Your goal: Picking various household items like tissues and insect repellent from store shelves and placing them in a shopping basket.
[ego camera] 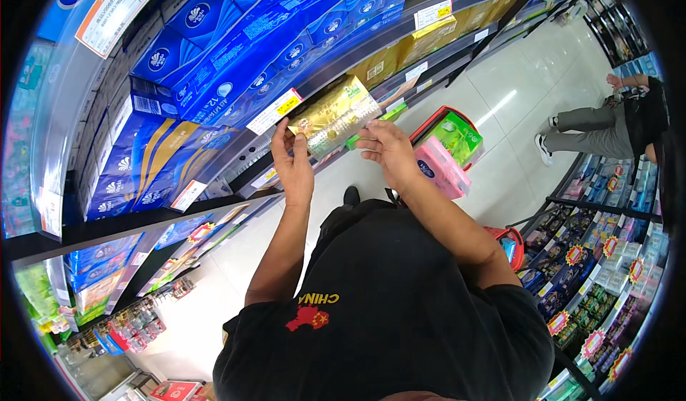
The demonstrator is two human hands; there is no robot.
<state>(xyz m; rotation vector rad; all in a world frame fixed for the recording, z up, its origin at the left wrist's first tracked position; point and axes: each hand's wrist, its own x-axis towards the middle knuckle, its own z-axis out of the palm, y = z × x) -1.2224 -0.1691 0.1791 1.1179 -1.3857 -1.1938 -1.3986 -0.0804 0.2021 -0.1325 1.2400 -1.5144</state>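
Note:
A gold, shiny pack, apparently of tissue paper [338, 116], lies tilted at the edge of a shelf before me. My left hand [293, 157] has its thumb and fingers at the pack's near left end. At the pack's right end is my right hand [387, 146], its fingers bent; whether they touch the pack cannot be told. Price labels [275, 112] line the shelf edge just above the left hand. Blue Vinda tissue packs [214, 68] are stacked on the shelf above and to the left.
Below the right hand, a red basket [440, 112] holds a green pack [455, 135] and a pink pack [437, 168]. Another red basket [515, 248] is beside my right elbow. A person [605, 127] stands across the tiled aisle [498, 101]. Stocked shelves [584, 272] line the right side.

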